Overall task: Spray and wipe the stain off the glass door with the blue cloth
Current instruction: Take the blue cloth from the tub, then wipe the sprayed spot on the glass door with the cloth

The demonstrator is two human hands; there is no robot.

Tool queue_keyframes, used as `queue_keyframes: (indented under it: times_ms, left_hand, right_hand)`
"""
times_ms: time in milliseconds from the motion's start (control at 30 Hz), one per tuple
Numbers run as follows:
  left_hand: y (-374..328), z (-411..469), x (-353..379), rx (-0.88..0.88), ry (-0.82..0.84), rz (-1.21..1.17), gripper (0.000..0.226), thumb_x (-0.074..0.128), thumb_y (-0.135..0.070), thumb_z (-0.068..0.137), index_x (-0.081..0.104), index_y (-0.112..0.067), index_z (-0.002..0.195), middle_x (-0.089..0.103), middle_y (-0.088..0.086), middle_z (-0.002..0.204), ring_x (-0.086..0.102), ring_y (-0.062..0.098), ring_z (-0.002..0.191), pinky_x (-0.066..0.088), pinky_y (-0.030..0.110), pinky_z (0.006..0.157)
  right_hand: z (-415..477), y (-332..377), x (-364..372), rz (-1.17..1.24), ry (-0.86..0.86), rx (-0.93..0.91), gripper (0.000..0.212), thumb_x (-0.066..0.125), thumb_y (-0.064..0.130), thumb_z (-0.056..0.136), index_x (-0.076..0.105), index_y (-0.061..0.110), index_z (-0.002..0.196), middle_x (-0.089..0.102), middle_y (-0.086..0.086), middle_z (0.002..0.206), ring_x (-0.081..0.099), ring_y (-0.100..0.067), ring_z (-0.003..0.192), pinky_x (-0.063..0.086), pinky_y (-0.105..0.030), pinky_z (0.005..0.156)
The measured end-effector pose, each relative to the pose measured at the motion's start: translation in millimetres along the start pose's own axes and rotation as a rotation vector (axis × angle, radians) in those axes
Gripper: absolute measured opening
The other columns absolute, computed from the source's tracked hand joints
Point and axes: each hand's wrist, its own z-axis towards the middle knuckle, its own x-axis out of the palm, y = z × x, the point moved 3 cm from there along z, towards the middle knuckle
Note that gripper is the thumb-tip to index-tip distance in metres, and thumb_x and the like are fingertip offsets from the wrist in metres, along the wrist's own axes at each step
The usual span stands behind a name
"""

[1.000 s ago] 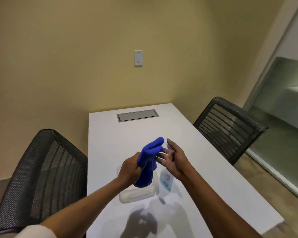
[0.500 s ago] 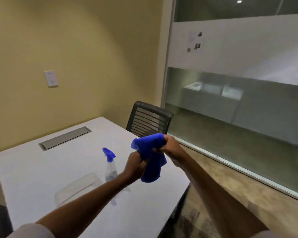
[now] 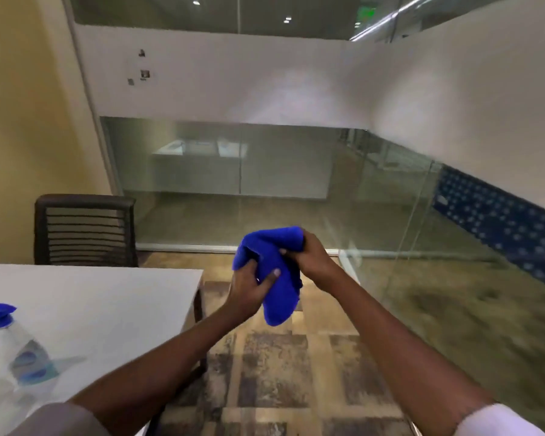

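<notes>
You could not have read a single word anywhere in this view. The spray bottle (image 3: 26, 357) on the white table (image 3: 107, 303) carried a blue and white label, but it was too blurred for any brand or lettering to come through. Three small notices (image 3: 142, 72) were stuck on the frosted band of the glass wall (image 3: 265, 168), each too small to make out. A green lit sign (image 3: 369, 12) glowed near the ceiling beyond the glass, and its characters were smeared past reading.
</notes>
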Motion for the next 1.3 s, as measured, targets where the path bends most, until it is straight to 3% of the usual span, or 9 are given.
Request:
queue_keyframes:
  times_ms: [167, 333, 467, 633, 800, 900, 1067, 1200, 1300]
  left_hand:
    - [-81, -24, 69, 0.183, 0.114, -0.162, 0.043, 0.045, -0.058, 0.082, 0.053, -0.015, 0.084, 0.057, 0.0, 0.066, 0.055, 0.024, 0.06, 0.04, 0.034, 0.058]
    - [-152, -24, 137, 0.233, 0.162, -0.185, 0.092, 0.059, -0.071, 0.067, 0.039, -0.005, 0.129, 0.054, 0.005, 0.115, 0.056, 0.017, 0.104, 0.048, 0.036, 0.083]
    - [-214, -25, 209, 0.142, 0.829, -0.527, 0.123, 0.068, -0.086, 0.046, 0.035, -0.012, 0.138, 0.046, 0.007, 0.139, 0.046, 0.021, 0.13, 0.045, 0.017, 0.09]
    - [-262, -60, 294, 0.146, 1.468, -0.604, 0.094, 0.092, -0.044, 0.048, 0.055, -0.011, 0.128, 0.066, 0.005, 0.123, 0.061, 0.018, 0.113, 0.049, 0.032, 0.091]
    - [-311, -93, 360, 0.211, 1.559, -0.548, 0.046, 0.078, -0.015, 0.077, 0.063, -0.012, 0.12, 0.068, 0.008, 0.124, 0.063, 0.023, 0.115, 0.049, 0.04, 0.1]
    - [-338, -110, 386, 0.256, 1.599, -0.532, 0.018, 0.066, -0.007, 0.09, 0.068, -0.011, 0.108, 0.07, 0.01, 0.11, 0.068, 0.017, 0.095, 0.055, 0.029, 0.086]
    - [-385, -149, 420, 0.432, 1.607, -0.519, 0.015, 0.064, -0.003, 0.09, 0.066, 0.011, 0.095, 0.067, 0.013, 0.089, 0.061, 0.02, 0.083, 0.045, 0.032, 0.071]
    - [-426, -191, 442, 0.495, 1.505, -0.554, 0.022, 0.073, -0.01, 0.084, 0.066, -0.008, 0.063, 0.061, 0.0, 0.059, 0.054, 0.011, 0.058, 0.037, 0.03, 0.058]
    - [-457, -221, 456, 0.529, 1.435, -0.578, 0.024, 0.078, -0.022, 0.079, 0.068, -0.004, 0.068, 0.065, 0.014, 0.061, 0.056, 0.015, 0.058, 0.038, 0.031, 0.058]
  right_hand:
    - [-87, 21, -113, -0.132, -0.174, 0.013, 0.032, 0.052, -0.01, 0.084, 0.065, 0.008, 0.108, 0.071, -0.003, 0.102, 0.065, -0.009, 0.092, 0.053, -0.029, 0.083]
    - [-169, 52, -194, -0.265, -0.334, 0.066, 0.032, 0.053, -0.011, 0.086, 0.064, 0.009, 0.108, 0.069, -0.004, 0.101, 0.064, -0.01, 0.092, 0.051, -0.025, 0.083]
    - [-227, 81, -243, -0.461, -0.406, 0.111, 0.028, 0.056, -0.013, 0.083, 0.064, 0.011, 0.097, 0.066, 0.003, 0.089, 0.06, -0.002, 0.081, 0.048, -0.017, 0.072]
    - [-292, 106, -294, -0.588, -0.554, 0.164, 0.025, 0.062, -0.01, 0.082, 0.066, 0.013, 0.093, 0.071, -0.006, 0.093, 0.065, -0.013, 0.087, 0.051, -0.031, 0.079]
    - [-357, 123, -332, -0.728, -0.766, 0.305, 0.033, 0.07, 0.0, 0.08, 0.062, 0.032, 0.078, 0.067, 0.014, 0.077, 0.06, 0.005, 0.075, 0.047, -0.016, 0.068]
    - [-398, 132, -349, -0.842, -0.901, 0.403, 0.034, 0.071, 0.007, 0.081, 0.06, 0.038, 0.073, 0.064, 0.018, 0.072, 0.058, 0.008, 0.07, 0.044, -0.012, 0.064]
    - [-468, 139, -363, -1.01, -1.135, 0.611, 0.017, 0.074, 0.014, 0.079, 0.061, 0.023, 0.073, 0.068, 0.001, 0.075, 0.062, -0.014, 0.073, 0.044, -0.032, 0.063]
    - [-519, 145, -365, -1.277, -1.383, 0.863, 0.018, 0.072, 0.03, 0.077, 0.057, 0.024, 0.071, 0.07, -0.009, 0.082, 0.062, -0.031, 0.085, 0.035, -0.033, 0.059]
    - [-549, 153, -366, -1.454, -1.587, 1.023, 0.014, 0.064, 0.033, 0.084, 0.068, 0.024, 0.094, 0.061, -0.012, 0.098, 0.049, -0.035, 0.102, 0.037, -0.034, 0.064]
